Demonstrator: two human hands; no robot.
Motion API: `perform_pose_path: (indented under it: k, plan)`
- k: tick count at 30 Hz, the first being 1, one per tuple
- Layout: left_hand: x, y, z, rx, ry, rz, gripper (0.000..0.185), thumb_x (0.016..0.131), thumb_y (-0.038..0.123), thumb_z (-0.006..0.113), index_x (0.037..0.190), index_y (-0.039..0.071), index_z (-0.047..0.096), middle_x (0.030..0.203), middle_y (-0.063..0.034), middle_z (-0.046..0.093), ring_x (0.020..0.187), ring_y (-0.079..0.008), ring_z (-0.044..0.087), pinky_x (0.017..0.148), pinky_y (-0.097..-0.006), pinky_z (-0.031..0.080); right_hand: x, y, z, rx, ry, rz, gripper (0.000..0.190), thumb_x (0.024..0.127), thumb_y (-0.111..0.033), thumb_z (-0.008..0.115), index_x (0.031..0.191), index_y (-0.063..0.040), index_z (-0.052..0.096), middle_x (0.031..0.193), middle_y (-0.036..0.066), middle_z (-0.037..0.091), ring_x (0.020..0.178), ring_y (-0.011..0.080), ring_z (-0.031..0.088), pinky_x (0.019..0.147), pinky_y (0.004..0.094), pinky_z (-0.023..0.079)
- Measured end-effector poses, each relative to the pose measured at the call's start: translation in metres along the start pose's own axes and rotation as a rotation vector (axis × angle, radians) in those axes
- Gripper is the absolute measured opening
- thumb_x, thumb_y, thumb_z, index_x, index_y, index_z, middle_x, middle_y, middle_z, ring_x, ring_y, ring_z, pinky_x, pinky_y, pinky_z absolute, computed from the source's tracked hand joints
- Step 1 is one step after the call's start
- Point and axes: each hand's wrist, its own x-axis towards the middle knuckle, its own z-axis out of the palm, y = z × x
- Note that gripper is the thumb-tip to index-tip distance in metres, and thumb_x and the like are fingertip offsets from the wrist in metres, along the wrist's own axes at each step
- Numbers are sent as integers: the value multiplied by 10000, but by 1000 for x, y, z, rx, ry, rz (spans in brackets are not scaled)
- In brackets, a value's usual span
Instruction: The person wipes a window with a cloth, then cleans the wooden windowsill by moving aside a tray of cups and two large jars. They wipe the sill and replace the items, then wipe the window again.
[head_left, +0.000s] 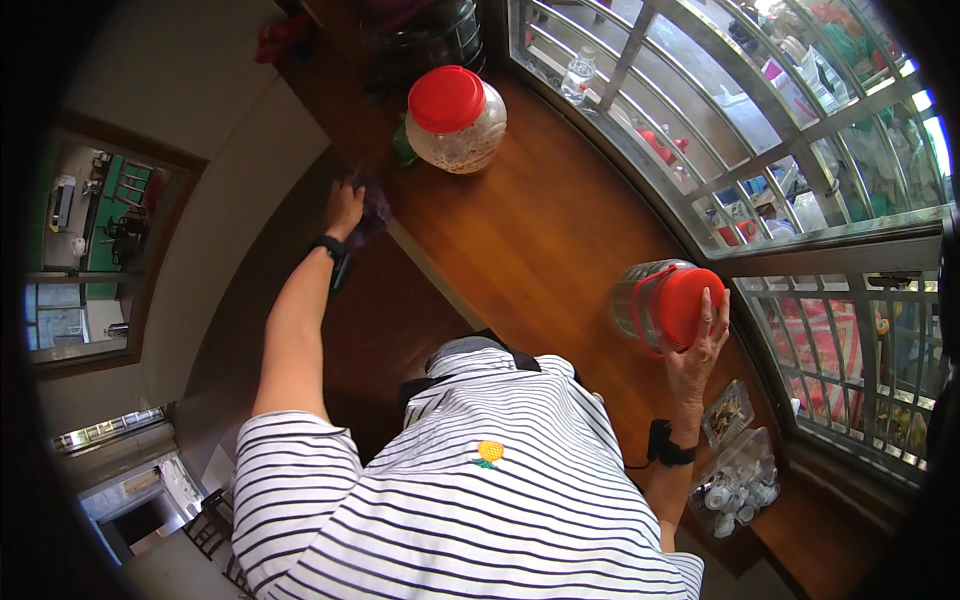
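Observation:
My right hand (694, 352) rests on the red lid (686, 304) of a clear plastic jar (628, 300) with a red carrying handle. This jar stands on the wooden counter (517, 240) beside the window. Over the counter's left edge, my left hand (346, 206) grips a dark purple cloth (373, 210), which is blurred. Just beyond that hand, another clear jar (469, 142) with a red lid stands on the counter and holds something brownish. Part of a green object (403, 146) shows behind it.
A barred window (675, 172) runs along the counter's right side, with a clear bottle (579, 75) at its sill. Near my right forearm lie a clear tray (727, 415) and a plastic bag (739, 484) of small whitish items. A large dark container (427, 41) occupies the far end.

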Motion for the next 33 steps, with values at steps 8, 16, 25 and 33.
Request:
perform_pose_path:
  k: [8,16,25,33]
  plan:
    - [-51,75,82,183,55,54,414,949,321,575,1295,97,545,1316,-177,449,1135,-451,495,935,-553,450,2,-2,1,-36,-17,-2,941,680,-231,830,1502,-214,373,1586,159,233,1395,437,306,1115,537,351]
    - [-146,16,35,361,-865,1005,336,913,200,542,1240,138,589,1345,-221,483,1175,-410,511,942,-517,482,4,-4,0,-26,-21,-8,943,689,-272,834,1506,-210,368,1593,151,219,1405,424,297,1122,526,343]
    - [-97,129,-32,-110,-1061,701,422,803,252,661,1170,46,629,1075,-211,615,1043,-376,604,891,-464,497,1,-1,-1,-19,-3,10,937,684,-290,836,1500,-240,379,1591,144,220,1391,416,315,1106,522,367]
    - [-26,327,45,95,134,1053,343,815,101,599,1154,131,558,1120,-141,503,1018,-342,532,789,-440,501,4,-3,-1,-6,-5,43,959,667,-309,852,1500,-262,378,1591,133,224,1385,414,323,1106,522,380]
